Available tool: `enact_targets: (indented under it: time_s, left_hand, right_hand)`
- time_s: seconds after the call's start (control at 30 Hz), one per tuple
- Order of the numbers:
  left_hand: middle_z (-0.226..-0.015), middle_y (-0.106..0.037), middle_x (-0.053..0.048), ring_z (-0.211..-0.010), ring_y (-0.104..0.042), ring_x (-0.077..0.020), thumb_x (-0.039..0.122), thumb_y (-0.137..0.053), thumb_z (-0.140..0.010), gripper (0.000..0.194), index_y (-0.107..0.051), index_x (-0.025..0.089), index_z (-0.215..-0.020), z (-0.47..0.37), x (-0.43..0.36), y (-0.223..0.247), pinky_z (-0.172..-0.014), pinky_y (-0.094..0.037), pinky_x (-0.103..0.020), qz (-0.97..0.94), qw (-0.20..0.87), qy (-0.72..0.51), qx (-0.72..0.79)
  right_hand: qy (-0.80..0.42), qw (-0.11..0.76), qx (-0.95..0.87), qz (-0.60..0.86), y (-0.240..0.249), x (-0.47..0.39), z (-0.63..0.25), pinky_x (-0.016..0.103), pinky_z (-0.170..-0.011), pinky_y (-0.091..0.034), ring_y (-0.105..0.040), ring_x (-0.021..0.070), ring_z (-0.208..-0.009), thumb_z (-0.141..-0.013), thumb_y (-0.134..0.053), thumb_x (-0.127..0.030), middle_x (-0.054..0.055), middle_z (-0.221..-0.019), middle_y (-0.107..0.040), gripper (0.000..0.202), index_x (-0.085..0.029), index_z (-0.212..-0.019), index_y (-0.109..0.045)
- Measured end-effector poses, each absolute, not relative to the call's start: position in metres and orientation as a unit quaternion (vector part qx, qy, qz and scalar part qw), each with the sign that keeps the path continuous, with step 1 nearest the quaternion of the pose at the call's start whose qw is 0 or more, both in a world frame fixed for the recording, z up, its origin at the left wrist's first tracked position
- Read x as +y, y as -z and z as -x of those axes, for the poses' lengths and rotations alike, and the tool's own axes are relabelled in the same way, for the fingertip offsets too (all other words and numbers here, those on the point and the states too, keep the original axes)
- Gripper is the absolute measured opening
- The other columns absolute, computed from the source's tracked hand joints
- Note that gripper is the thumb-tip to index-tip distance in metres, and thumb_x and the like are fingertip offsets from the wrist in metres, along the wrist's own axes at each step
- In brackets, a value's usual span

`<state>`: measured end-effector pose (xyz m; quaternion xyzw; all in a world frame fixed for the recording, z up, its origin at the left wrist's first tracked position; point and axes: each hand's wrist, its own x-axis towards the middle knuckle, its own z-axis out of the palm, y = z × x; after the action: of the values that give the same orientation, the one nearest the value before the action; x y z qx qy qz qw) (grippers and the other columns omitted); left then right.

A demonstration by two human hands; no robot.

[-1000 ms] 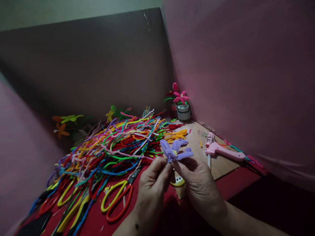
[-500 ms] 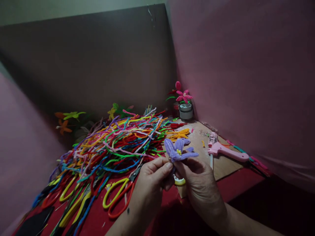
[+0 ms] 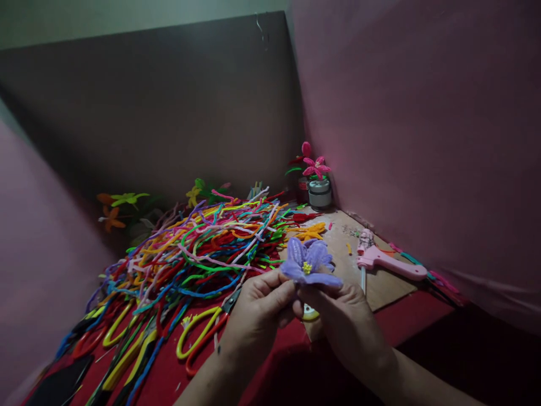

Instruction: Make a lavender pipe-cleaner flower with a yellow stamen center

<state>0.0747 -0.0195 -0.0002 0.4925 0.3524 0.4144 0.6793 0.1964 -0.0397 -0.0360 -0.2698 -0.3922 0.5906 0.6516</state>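
Observation:
A purple pipe-cleaner flower (image 3: pixel 310 262) with a yellow centre is held up in front of me, its petals spread and facing the camera. My left hand (image 3: pixel 266 304) pinches it low on its left side between thumb and fingers. From the right, my right hand (image 3: pixel 346 321) grips the flower's base and lower petal; the fingertips there are partly hidden. Below the flower, between the hands, part of a round white and yellow item (image 3: pixel 310 313) shows. Scissors (image 3: pixel 203 332) with yellow and red handles lie just left of my left hand.
A large heap of coloured pipe cleaners (image 3: pixel 203 248) covers the left and middle. A pink glue gun (image 3: pixel 389 264) rests on a wooden board (image 3: pixel 393 293) at right. Pliers (image 3: pixel 131 355) lie front left. A grey pot (image 3: pixel 319 194) with pink flowers stands in the back corner.
The purple flower has turned, so more of its petals and its yellow centre face me. Both hands have shifted their fingers slightly but still hold it.

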Motion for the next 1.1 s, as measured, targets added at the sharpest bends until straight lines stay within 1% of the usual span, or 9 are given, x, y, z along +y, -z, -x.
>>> enact_targets:
  time_s: [0.1,0.23,0.47,0.57,0.63,0.73,0.87,1.0,1.1]
  left_hand:
    - [-0.046,-0.050,0.000,-0.042,-0.035,-0.0036,0.027,-0.063,-0.072,0.025,-0.057,0.010,-0.055,-0.072,-0.016,-0.001,-0.042,-0.018,-0.017,-0.491,0.702,-0.394,0.333]
    - [-0.045,-0.047,0.000,-0.044,-0.036,-0.0041,0.025,-0.062,-0.073,0.027,-0.057,0.009,-0.053,-0.070,-0.013,0.004,-0.045,-0.022,-0.018,-0.501,0.718,-0.359,0.323]
    - [-0.051,-0.051,-0.001,-0.044,-0.038,-0.0041,0.025,-0.060,-0.075,0.018,-0.059,0.010,-0.066,-0.074,-0.013,0.008,-0.041,-0.020,-0.016,-0.496,0.719,-0.363,0.325]
    - [-0.062,-0.056,-0.002,-0.048,-0.044,-0.0059,0.025,-0.059,-0.076,0.013,-0.059,0.012,-0.078,-0.076,-0.014,0.003,-0.045,-0.031,-0.017,-0.530,0.691,-0.375,0.319]
    - [-0.077,-0.060,-0.004,-0.062,-0.052,-0.0098,0.025,-0.059,-0.077,0.014,-0.059,0.015,-0.087,-0.076,-0.016,-0.002,-0.060,-0.042,-0.021,-0.583,0.629,-0.390,0.337]
    - [-0.091,-0.060,-0.005,-0.085,-0.055,-0.0159,0.029,-0.058,-0.077,0.020,-0.056,0.017,-0.093,-0.073,-0.022,-0.012,-0.078,-0.041,-0.026,-0.656,0.478,-0.415,0.411]
    - [-0.082,-0.059,-0.003,-0.080,-0.054,-0.0161,0.035,-0.059,-0.075,0.023,-0.055,0.019,-0.091,-0.071,-0.034,-0.021,-0.073,-0.041,-0.026,-0.696,0.326,-0.455,0.450]
    - [-0.070,-0.056,0.000,-0.066,-0.051,-0.0129,0.036,-0.057,-0.076,0.017,-0.055,0.018,-0.079,-0.074,-0.040,-0.024,-0.064,-0.041,-0.024,-0.693,0.341,-0.444,0.453]
    - [-0.067,-0.054,0.001,-0.064,-0.049,-0.0117,0.033,-0.054,-0.079,0.016,-0.056,0.017,-0.073,-0.077,-0.040,-0.025,-0.062,-0.040,-0.022,-0.676,0.371,-0.450,0.451]
  right_hand:
    - [-0.621,0.616,-0.421,0.237,0.032,-0.040,-0.201,0.026,-0.068,-0.048,-0.057,0.0115,-0.064,-0.074,-0.064,-0.029,0.001,-0.064,-0.063,0.014,-0.019,-0.068,-0.070]
    - [-0.640,0.607,-0.419,0.215,0.026,-0.040,-0.201,0.020,-0.056,-0.047,-0.057,0.0092,-0.056,-0.072,-0.066,-0.028,-0.001,-0.055,-0.061,0.012,-0.019,-0.078,-0.071]
    - [-0.654,0.626,-0.360,0.226,0.031,-0.040,-0.194,0.017,-0.038,-0.037,-0.047,0.0064,-0.041,-0.071,-0.066,-0.033,-0.001,-0.050,-0.056,0.017,-0.016,-0.072,-0.071]
    - [-0.647,0.635,-0.350,0.237,0.035,-0.040,-0.194,0.017,-0.039,-0.036,-0.048,0.0066,-0.044,-0.072,-0.065,-0.031,-0.001,-0.054,-0.056,0.017,-0.017,-0.078,-0.071]
    - [-0.629,0.652,-0.347,0.243,0.036,-0.040,-0.195,0.018,-0.042,-0.038,-0.048,0.0065,-0.046,-0.074,-0.064,-0.029,0.000,-0.059,-0.059,0.015,-0.018,-0.083,-0.070]
    - [-0.615,0.657,-0.350,0.261,0.037,-0.040,-0.198,0.019,-0.043,-0.038,-0.046,0.0056,-0.045,-0.076,-0.062,-0.028,0.001,-0.069,-0.063,0.020,-0.021,-0.094,-0.068]
    - [-0.602,0.638,-0.369,0.308,0.035,-0.043,-0.199,0.019,-0.039,-0.034,-0.044,0.0063,-0.043,-0.075,-0.063,-0.031,0.001,-0.067,-0.064,0.023,-0.021,-0.094,-0.069]
    - [-0.573,0.654,-0.403,0.285,0.031,-0.047,-0.194,0.024,-0.053,-0.043,-0.053,0.0113,-0.054,-0.072,-0.065,-0.032,0.002,-0.074,-0.068,0.021,-0.023,-0.090,-0.071]
    - [-0.556,0.674,-0.410,0.261,0.032,-0.048,-0.191,0.025,-0.067,-0.045,-0.058,0.0126,-0.063,-0.072,-0.066,-0.028,0.001,-0.074,-0.069,0.015,-0.026,-0.086,-0.071]
